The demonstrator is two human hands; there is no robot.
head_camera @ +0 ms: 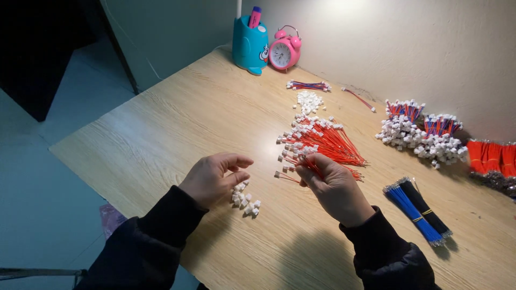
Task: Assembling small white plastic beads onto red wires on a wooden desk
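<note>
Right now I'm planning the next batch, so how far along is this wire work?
Done, it seems: a fan of red wires with white plugs fitted, and bigger finished heaps by the wall. In hand: the right hand pinches red wires; the left hand hovers over loose white plugs. Left: that small pile, another plug pile, and the bare blue and black bundles.

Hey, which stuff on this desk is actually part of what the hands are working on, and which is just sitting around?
In use:
left hand by the small pile of white connectors
right hand pinching red wires from the fanned bunch

Lying about:
blue and black wire bundles
finished white-plug bundles
orange wire bundle
pink alarm clock
teal pen holder
</note>
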